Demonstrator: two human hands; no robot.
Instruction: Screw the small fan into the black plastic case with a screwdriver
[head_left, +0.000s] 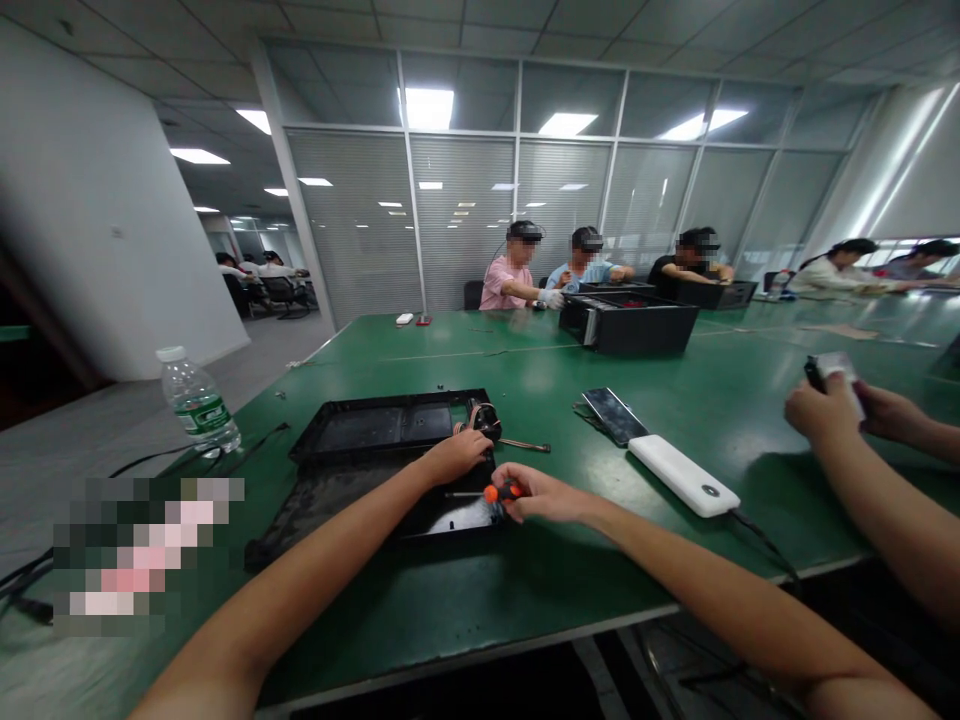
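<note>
In my right hand (pixel 534 492) is a screwdriver (pixel 504 492) with an orange and black handle, its thin shaft pointing left over a black panel (pixel 322 500). My left hand (pixel 459 455) bends its fingers down at the right side of the panel, close to a bundle of wires (pixel 469 420) and a dark part. Its fingertips are partly hidden, and I cannot make out what they grip. Behind the near panel lies a second black frame-like panel (pixel 375 425). A loose cable end (pixel 536 447) sticks out to the right of the wires.
A white power bank (pixel 682 475) and a phone (pixel 613 415) lie to the right. A water bottle (pixel 196 405) stands at the left edge beside black cables. A neighbour's hands (pixel 832 405) hold a small object at right. Across the table (pixel 420 350), people work at black cases (pixel 637 325).
</note>
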